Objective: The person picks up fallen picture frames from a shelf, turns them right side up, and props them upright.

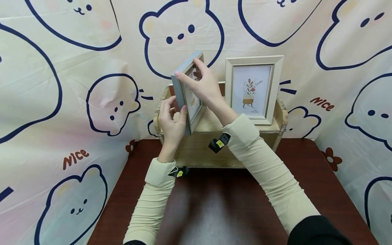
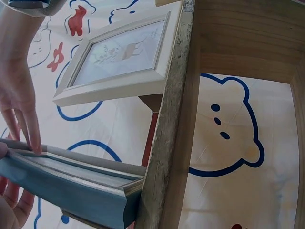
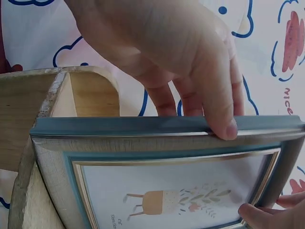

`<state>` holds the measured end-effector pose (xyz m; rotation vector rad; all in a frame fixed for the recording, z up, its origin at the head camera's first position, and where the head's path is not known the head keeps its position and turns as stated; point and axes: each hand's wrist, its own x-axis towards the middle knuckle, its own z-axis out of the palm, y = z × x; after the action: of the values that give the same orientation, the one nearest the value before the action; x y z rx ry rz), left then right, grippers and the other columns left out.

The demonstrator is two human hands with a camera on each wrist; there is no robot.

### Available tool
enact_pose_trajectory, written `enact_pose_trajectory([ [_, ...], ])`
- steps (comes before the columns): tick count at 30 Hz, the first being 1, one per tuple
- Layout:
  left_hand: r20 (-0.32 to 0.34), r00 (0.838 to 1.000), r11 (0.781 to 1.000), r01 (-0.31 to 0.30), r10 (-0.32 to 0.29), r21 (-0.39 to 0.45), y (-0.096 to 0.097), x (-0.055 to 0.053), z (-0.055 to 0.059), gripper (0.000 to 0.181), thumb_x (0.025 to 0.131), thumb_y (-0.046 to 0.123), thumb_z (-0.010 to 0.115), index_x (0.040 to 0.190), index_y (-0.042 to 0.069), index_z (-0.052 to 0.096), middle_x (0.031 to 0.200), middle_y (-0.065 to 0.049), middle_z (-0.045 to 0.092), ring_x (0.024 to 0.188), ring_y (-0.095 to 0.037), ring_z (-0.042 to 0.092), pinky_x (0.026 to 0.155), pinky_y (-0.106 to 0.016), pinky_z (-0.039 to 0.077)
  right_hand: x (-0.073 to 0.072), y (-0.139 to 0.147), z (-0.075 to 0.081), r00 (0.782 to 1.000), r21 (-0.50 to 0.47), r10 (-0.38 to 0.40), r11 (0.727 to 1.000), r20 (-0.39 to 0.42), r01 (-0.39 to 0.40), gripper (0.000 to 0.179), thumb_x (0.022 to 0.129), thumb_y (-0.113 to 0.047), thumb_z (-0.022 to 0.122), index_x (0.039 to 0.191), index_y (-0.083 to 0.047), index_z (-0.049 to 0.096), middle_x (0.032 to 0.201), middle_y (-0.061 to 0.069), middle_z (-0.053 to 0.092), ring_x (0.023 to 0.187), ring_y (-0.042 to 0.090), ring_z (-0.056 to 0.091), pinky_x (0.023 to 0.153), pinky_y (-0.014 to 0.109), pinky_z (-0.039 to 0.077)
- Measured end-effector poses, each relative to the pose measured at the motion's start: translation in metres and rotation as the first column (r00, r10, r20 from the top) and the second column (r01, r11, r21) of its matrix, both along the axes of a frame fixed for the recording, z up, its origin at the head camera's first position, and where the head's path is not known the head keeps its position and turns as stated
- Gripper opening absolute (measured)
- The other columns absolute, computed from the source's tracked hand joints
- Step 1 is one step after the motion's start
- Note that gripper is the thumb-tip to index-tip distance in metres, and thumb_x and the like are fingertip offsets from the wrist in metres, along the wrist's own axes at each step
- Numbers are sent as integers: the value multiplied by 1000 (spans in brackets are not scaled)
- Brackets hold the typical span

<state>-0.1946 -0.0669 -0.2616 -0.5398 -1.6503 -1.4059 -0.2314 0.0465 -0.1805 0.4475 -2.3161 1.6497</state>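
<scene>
A blue-edged picture frame (image 1: pixel 182 95) stands turned sideways and tilted at the left of a wooden shelf unit (image 1: pixel 211 149), its lower end at the top board. My left hand (image 1: pixel 172 119) grips its left side low down, thumb along the blue edge. My right hand (image 1: pixel 203 81) holds the upper part, thumb at the top left corner and fingers over the front. In the right wrist view, the potted-plant print (image 3: pixel 162 202) shows behind the glass. The left wrist view catches the blue side (image 2: pixel 71 183), with parts of both hands about it.
A cream picture frame (image 1: pixel 277 88) with a plant print stands upright on the shelf's right half. Raised side panels (image 1: pixel 283 115) bound the top board. The unit stands on a dark red-brown table (image 1: pixel 211 211), before a cartoon-printed cloth (image 1: pixel 116 61).
</scene>
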Motion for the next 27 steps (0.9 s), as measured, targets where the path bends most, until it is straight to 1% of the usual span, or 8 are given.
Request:
enact_pose_trajectory([
  [2, 26, 999, 999, 47, -47, 12, -4, -5, -5, 24, 80, -10, 55, 104, -15, 54, 92, -20, 50, 85, -20, 48, 71, -30, 46, 1, -1, -1, 1000, 2, 0, 1000, 1, 0, 79, 79, -45, 64, 143, -17, 28, 143, 3, 35, 125, 20, 40, 98, 33, 38],
  [4, 60, 991, 992, 122, -124, 34, -10, -11, -10, 23, 83, -9, 51, 106, -14, 53, 95, -15, 51, 89, -17, 49, 77, -29, 46, 1, -1, -1, 1000, -5, 6, 1000, 0, -6, 79, 79, -45, 64, 144, -17, 28, 142, 4, 36, 124, 19, 41, 97, 32, 39],
  [8, 97, 950, 954, 294, -298, 57, -22, -23, -17, 25, 87, -9, 45, 110, -16, 50, 101, -14, 55, 95, -14, 52, 84, -30, 45, 1, 0, -1, 999, -46, 37, 998, -23, -38, 74, 80, -40, 64, 142, -16, 31, 138, 3, 42, 119, 14, 45, 94, 28, 40],
  [9, 103, 939, 944, 326, -329, 50, -24, -25, -16, 25, 87, -10, 45, 111, -16, 49, 102, -15, 56, 96, -14, 54, 84, -29, 45, 0, 1, -1, 998, -60, 49, 997, -31, -51, 72, 81, -37, 64, 142, -15, 32, 136, 2, 44, 117, 13, 46, 93, 27, 40],
  [11, 115, 926, 933, 360, -360, 16, -27, -27, -15, 27, 85, -11, 46, 112, -15, 49, 102, -18, 58, 95, -14, 56, 83, -29, 47, 0, 3, 0, 997, -78, 67, 994, -46, -71, 66, 82, -33, 63, 140, -14, 37, 133, 2, 48, 113, 10, 49, 92, 25, 41],
  [15, 147, 918, 926, 376, -367, -33, -28, -30, -13, 30, 82, -15, 50, 112, -13, 49, 103, -17, 59, 95, -14, 57, 81, -31, 49, -1, 7, 1, 995, -83, 77, 993, -65, -82, 59, 83, -30, 63, 136, -12, 43, 127, 2, 53, 109, 8, 52, 90, 23, 41],
  [19, 166, 913, 924, 382, -374, -23, -25, -30, -12, 31, 81, -16, 51, 112, -13, 50, 102, -16, 58, 94, -14, 57, 80, -32, 49, -2, 10, 1, 994, -90, 78, 992, -79, -85, 56, 83, -28, 63, 133, -10, 46, 123, 3, 57, 105, 8, 55, 88, 23, 43],
  [27, 171, 907, 919, 394, -385, -20, -19, -29, -13, 30, 80, -17, 50, 110, -13, 51, 102, -22, 57, 93, -15, 56, 80, -34, 49, -7, 17, 1, 983, -202, 155, 964, -97, -172, 44, 83, -14, 61, 125, -1, 54, 115, 13, 61, 101, 16, 59, 85, 26, 47],
])
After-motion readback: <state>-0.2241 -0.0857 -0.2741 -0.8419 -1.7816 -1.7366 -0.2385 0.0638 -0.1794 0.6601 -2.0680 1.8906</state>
